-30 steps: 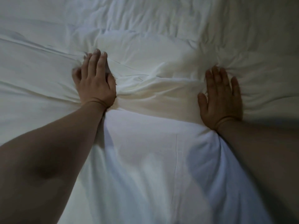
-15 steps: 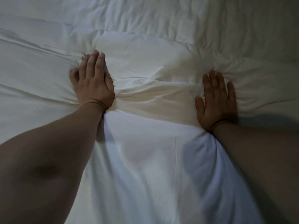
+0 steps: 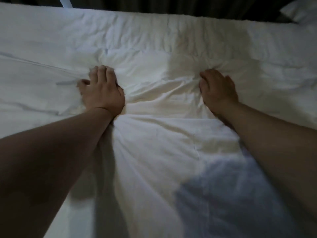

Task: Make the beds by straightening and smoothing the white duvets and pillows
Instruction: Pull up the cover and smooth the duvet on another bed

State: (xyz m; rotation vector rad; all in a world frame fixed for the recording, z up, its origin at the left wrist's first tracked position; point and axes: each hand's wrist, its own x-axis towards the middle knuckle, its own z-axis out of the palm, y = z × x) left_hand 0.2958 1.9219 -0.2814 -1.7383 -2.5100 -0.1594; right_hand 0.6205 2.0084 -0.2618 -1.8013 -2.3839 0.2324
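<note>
Nearest, the duvet [image 3: 154, 169] lies fairly smooth between the forearms. Mid-bed, the left hand [image 3: 103, 90] presses it with fingers extended, while the right hand [image 3: 217, 88] clutches a bunched fold. Beyond, creases remain, and the pillow [image 3: 300, 11] looks untouched; smoothing seems partway done.

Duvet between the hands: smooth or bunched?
Bunched. Creases fan across the duvet between the left hand and right hand, both resting on it.
</note>
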